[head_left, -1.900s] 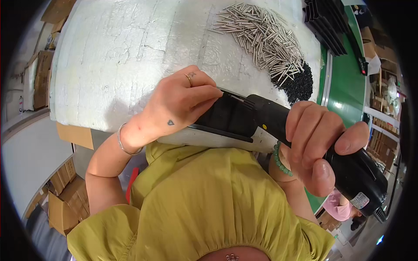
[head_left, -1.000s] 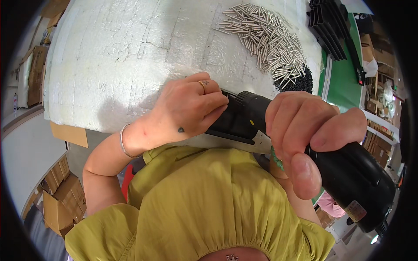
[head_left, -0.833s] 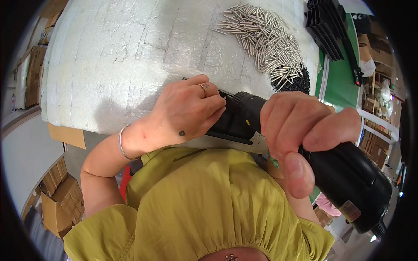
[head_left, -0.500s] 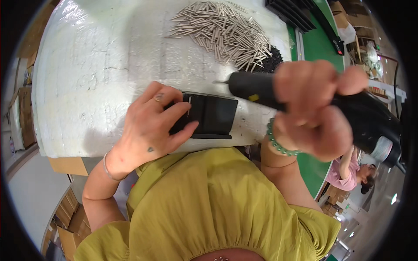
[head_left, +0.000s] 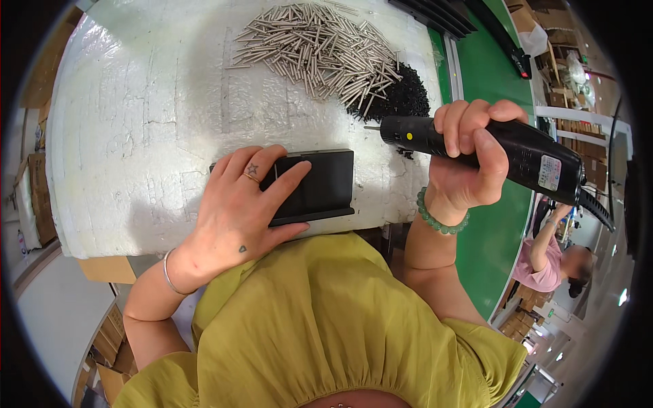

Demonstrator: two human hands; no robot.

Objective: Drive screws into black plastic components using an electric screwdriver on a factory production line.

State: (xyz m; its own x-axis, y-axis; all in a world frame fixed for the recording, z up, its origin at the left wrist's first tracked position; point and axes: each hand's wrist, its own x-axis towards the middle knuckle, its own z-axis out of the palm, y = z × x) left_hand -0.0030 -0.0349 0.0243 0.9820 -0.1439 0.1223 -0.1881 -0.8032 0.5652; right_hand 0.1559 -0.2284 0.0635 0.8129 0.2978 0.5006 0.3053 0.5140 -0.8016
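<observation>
My left hand (head_left: pixel 238 197) lies over a black rectangular part (head_left: pixel 323 180) on the white-wrapped work surface. Its thumb is along the near edge, the index finger stretches across the top, and the other fingers reach the far side, so the hand covers the part's left end. My right hand (head_left: pixel 473 149) is wrapped round a black electric screwdriver (head_left: pixel 537 160). The screwdriver's thin bit (head_left: pixel 371 128) points left, apart from the black part, near a heap of small black screws (head_left: pixel 401 95).
Beyond the part lies a heap of silver metal pins (head_left: pixel 313 51), touching the screws. Black long pieces (head_left: pixel 442 17) lie at the far right by a green surface (head_left: pixel 486 88). A cable (head_left: pixel 598 207) trails from the screwdriver. Another person in pink (head_left: pixel 541 265) is off to the right.
My right hand, blurred before, now shows sharply, and the screwdriver's bit has drawn back rightward from the black part. My left hand stays on the part. The whole view has shifted slightly.
</observation>
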